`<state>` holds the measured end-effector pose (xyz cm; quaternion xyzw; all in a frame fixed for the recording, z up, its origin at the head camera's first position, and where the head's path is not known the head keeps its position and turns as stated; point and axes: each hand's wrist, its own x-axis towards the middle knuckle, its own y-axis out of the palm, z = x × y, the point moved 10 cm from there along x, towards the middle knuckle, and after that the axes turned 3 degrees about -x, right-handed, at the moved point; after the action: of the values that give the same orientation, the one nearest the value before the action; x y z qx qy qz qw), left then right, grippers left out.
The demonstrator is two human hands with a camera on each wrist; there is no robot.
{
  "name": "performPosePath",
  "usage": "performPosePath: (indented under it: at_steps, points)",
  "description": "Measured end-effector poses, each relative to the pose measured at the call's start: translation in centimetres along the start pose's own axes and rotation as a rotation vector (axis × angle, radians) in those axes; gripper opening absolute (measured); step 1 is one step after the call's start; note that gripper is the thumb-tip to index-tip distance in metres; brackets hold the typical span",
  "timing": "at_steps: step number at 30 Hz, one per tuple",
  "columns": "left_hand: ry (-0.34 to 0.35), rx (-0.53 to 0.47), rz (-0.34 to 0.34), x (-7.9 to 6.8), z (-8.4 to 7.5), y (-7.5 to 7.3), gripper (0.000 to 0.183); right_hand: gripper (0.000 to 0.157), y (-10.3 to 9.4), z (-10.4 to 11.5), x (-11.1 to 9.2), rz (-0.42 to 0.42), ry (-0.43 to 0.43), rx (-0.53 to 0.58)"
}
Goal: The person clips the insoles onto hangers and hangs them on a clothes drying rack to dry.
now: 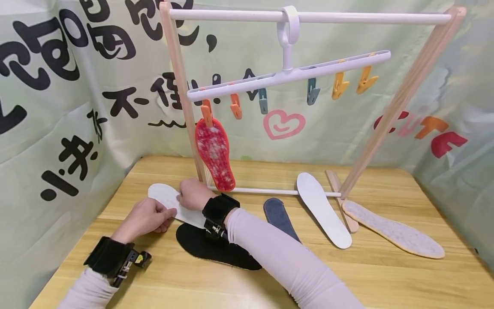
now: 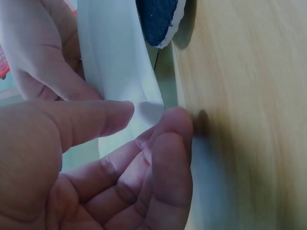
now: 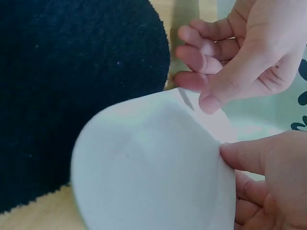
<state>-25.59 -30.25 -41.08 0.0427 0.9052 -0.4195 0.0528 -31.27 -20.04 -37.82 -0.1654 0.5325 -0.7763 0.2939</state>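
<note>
A white insole [image 1: 165, 195] is held at its long edge by both hands, close over the table. My left hand [image 1: 148, 216] pinches its near edge; in the left wrist view the thumb lies over the white insole [image 2: 120, 57] and the fingers curl beneath. My right hand [image 1: 196, 195] grips the far edge, thumb on top, as the right wrist view shows on the white insole [image 3: 153, 153]. Just in front of it lies a black insole [image 1: 216, 246], partly under the right forearm. A red insole [image 1: 213, 150] hangs from an orange clip [image 1: 206, 113] behind the right hand.
A white hanger [image 1: 247, 84] with orange, blue-grey and yellow clips hangs tilted on a wooden rack [image 1: 401, 98]. On the right are a dark blue insole [image 1: 279, 216], another white insole [image 1: 323, 210] leaning on the rack's lower rod, and a grey insole [image 1: 393, 229].
</note>
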Motion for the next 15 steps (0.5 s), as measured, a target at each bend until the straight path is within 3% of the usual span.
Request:
performPosePath:
  at_steps: [6,15]
  points:
    - [0.002,-0.018,0.007,0.0,0.0,0.0,0.04,0.05,-0.4,0.7,-0.3,-0.03,-0.039,0.002]
    - [0.007,-0.024,0.01,0.0,0.1,-0.1,0.04,0.039,-0.9,1.2,-0.9,-0.045,-0.072,0.033]
